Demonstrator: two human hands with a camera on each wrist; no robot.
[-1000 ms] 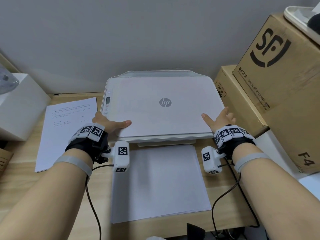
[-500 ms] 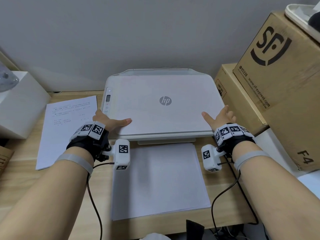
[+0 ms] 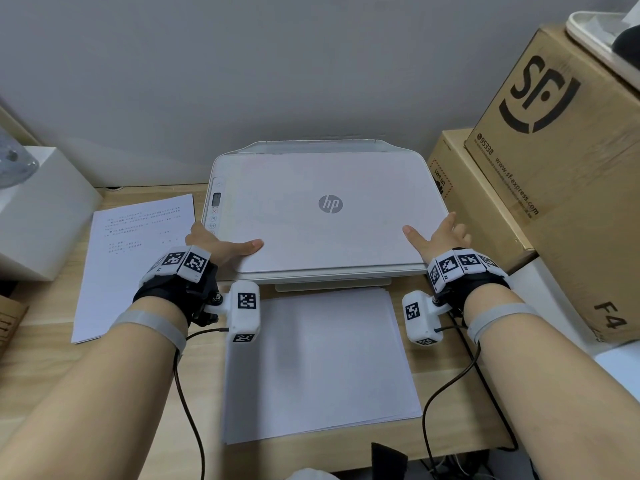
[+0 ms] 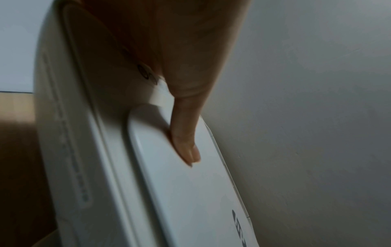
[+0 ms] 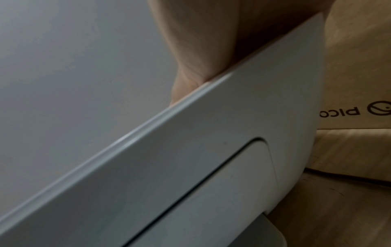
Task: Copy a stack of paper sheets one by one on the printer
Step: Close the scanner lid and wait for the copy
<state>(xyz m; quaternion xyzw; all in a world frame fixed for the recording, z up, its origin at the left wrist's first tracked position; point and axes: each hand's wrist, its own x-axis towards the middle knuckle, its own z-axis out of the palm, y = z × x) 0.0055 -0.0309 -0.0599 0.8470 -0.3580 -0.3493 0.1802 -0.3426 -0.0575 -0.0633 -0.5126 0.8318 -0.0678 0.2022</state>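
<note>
A person's two hands hold the near corners of a white printer [image 3: 329,216] on a wooden bench [image 3: 41,344], and over the past second almost nothing has shifted: the hands keep their places at the corners and the scanner lid [image 3: 332,209] remains flat and closed. The left hand [image 3: 214,245] lays its thumb along the lid's top near the left corner, its other fingers hidden down the printer's side by the control strip, so whether that grip is clamped cannot be told; the right hand [image 3: 438,237] rests with straight, relaxed fingers at the right corner, thumb on the lid. A stack of blank sheets [image 3: 318,365] lies on the bench just in front of the printer, and a printed sheet [image 3: 131,261] lies to its left. The unchanged pose suggests the lid is about to be lifted, so no sheet from the stack is yet being copied.
</note>
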